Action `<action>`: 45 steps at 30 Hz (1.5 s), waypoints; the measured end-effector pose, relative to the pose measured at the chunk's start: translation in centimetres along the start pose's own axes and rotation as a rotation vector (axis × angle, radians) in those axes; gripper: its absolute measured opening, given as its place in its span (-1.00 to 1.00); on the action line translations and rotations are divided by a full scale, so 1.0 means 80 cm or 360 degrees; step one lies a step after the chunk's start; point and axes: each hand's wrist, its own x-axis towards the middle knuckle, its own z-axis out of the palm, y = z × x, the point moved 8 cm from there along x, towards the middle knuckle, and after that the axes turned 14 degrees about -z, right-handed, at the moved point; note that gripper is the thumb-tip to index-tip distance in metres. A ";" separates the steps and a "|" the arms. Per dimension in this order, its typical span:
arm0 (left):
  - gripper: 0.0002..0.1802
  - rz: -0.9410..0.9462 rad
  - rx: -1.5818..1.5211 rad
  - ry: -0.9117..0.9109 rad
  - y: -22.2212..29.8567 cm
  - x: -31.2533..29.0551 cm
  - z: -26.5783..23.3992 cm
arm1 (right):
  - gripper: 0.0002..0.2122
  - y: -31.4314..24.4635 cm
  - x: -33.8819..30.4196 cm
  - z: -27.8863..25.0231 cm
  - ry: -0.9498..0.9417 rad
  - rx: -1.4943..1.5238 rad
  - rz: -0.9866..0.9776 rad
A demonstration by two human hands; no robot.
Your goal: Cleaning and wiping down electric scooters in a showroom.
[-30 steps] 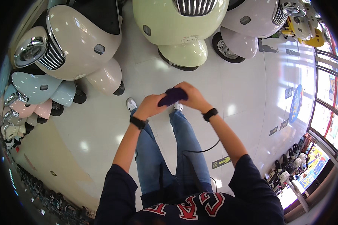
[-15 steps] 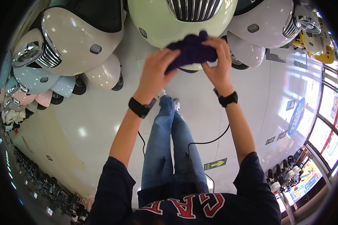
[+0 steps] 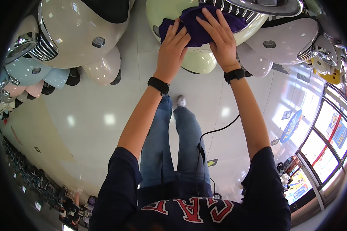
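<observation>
A purple cloth [image 3: 194,32] covers part of the chrome grille [image 3: 252,17] on a pale green vehicle [image 3: 164,15], itself cut off by the upper edge, while the palms of the left hand [image 3: 173,50] and right hand [image 3: 223,42] are hidden. At lower left, a row of dark shapes [image 3: 34,171] is too small to identify.

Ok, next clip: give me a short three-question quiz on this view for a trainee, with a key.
1. What do the left hand and the right hand both touch?
2. True or false: only one wrist wears a band.
3. What colour is the vehicle front right behind what the hands touch, as seen here? A) pink B) pale green C) pale blue

Key
1. A purple cloth, with both hands laid on it.
2. False: there is a black left wristband and a black right wristband.
3. B, the pale green vehicle.
</observation>
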 end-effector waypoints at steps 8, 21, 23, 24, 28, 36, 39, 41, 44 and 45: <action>-0.66 -0.0035 0.0077 -0.0079 -0.009 -0.013 0.011 | -0.57 -0.001 -0.011 0.009 0.0000 -0.0052 -0.0171; -0.59 0.0063 -0.0043 0.0191 0.088 0.034 0.012 | -0.65 0.042 0.012 -0.109 -0.0052 -0.0025 -0.0560; -0.58 0.0088 0.0149 0.0149 0.086 0.040 0.028 | -0.69 0.066 0.005 -0.106 0.0155 0.0051 -0.0647; -0.58 0.0076 0.0140 0.0144 0.083 0.041 0.034 | -0.68 0.076 0.001 -0.103 0.0094 0.0107 -0.0640; -0.58 0.0143 0.0263 0.0089 0.081 0.028 0.054 | -0.63 0.088 -0.042 -0.075 -0.0203 0.0149 -0.0606; -0.59 0.0114 0.0371 -0.0080 0.082 -0.002 0.062 | -0.56 0.085 -0.076 -0.067 -0.0142 0.0432 -0.0568; -0.57 0.0267 0.0395 0.0046 0.111 0.010 0.043 | -0.57 0.086 -0.061 -0.096 -0.0025 0.0382 -0.0586; -0.74 0.0422 0.0437 0.0238 0.139 0.021 0.028 | -0.65 0.095 -0.033 -0.119 0.0132 0.0294 -0.0679; -0.73 0.0308 0.0554 0.0301 0.135 0.035 0.046 | -0.76 0.105 -0.019 -0.122 0.0318 0.0212 -0.0713; -0.52 0.0198 0.0468 0.0261 0.112 0.036 0.063 | -0.75 0.103 -0.021 -0.111 0.0134 0.0244 -0.0694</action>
